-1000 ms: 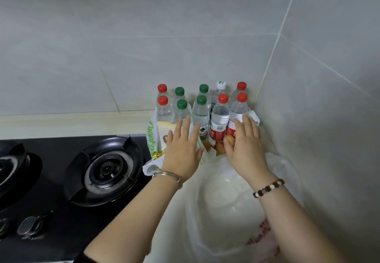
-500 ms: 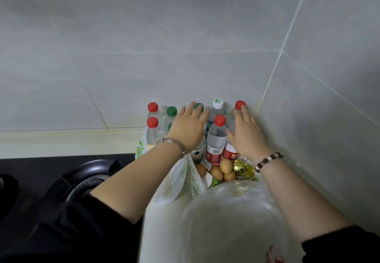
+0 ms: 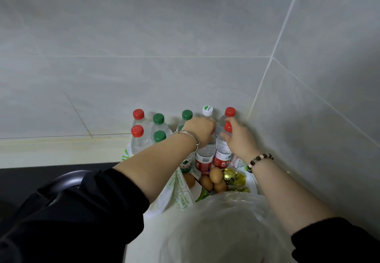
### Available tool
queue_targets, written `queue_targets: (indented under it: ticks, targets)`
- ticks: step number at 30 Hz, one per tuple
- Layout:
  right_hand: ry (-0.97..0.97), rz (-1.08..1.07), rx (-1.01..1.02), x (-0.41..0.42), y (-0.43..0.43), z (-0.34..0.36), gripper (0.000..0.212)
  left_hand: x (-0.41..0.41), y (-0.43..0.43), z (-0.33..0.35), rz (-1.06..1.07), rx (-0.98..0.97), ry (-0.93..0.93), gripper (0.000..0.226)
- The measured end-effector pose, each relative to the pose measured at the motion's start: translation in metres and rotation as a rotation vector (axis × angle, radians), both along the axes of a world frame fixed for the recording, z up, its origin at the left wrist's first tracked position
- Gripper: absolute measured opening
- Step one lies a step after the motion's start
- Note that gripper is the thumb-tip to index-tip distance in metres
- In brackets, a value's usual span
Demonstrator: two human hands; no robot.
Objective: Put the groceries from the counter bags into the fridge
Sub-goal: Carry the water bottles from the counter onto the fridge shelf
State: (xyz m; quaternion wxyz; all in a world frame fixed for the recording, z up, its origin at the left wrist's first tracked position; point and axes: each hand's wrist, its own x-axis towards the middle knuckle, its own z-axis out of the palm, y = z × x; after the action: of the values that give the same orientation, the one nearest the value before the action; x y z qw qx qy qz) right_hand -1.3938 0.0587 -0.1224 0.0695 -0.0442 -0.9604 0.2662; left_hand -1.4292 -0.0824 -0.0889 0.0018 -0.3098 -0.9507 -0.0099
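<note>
Several water bottles with red, green and white caps stand in the counter's back corner. My left hand point(image 3: 200, 130) is closed over the top of a red-labelled bottle point(image 3: 204, 159) in the front row. My right hand point(image 3: 239, 137) grips the neck of the red-capped bottle point(image 3: 222, 155) beside it. In front of the bottles lie brown eggs point(image 3: 214, 177) and a gold foil packet point(image 3: 232, 177) inside a white bag with green print point(image 3: 181, 190). A clear plastic bag point(image 3: 222, 229) sits nearest me.
A black gas hob point(image 3: 41, 178) with a burner ring lies to the left, partly hidden by my dark sleeve. Grey tiled walls meet in a corner just right of the bottles. A pale counter ledge point(image 3: 61, 147) runs along the back wall.
Both hands have gone from lying flat over the bottles to closing on two front-row bottles. The view has tilted up, so the hob has slid mostly out of sight.
</note>
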Motion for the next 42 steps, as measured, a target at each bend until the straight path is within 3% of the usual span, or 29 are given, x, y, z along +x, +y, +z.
queue_targets:
  ticks: [6, 12, 19, 25, 33, 42]
  targets:
    - [-0.031, -0.030, 0.022, -0.003, 0.000, 0.007, 0.025, 0.005, 0.003, 0.004, 0.000, 0.097, -0.059, 0.008]
    - [0.090, -0.099, -0.017, 0.013, 0.002, 0.025, 0.024, 0.017, 0.001, 0.020, -0.040, 0.062, 0.087, 0.017]
    - [0.309, -0.132, 0.052, 0.045, -0.007, 0.083, 0.025, 0.039, -0.011, 0.056, -0.016, 0.250, 0.177, 0.019]
    - [0.376, -0.115, 0.120, 0.092, -0.030, 0.117, 0.024, 0.079, -0.028, 0.090, 0.039, 0.408, 0.194, 0.026]
    - [0.412, 0.014, 0.081, 0.160, -0.084, 0.137, 0.024, 0.162, -0.088, 0.118, 0.136, 0.438, 0.238, 0.031]
    - [0.439, 0.310, -0.044, 0.257, -0.199, 0.138, 0.023, 0.307, -0.215, 0.123, 0.434, 0.443, 0.303, 0.033]
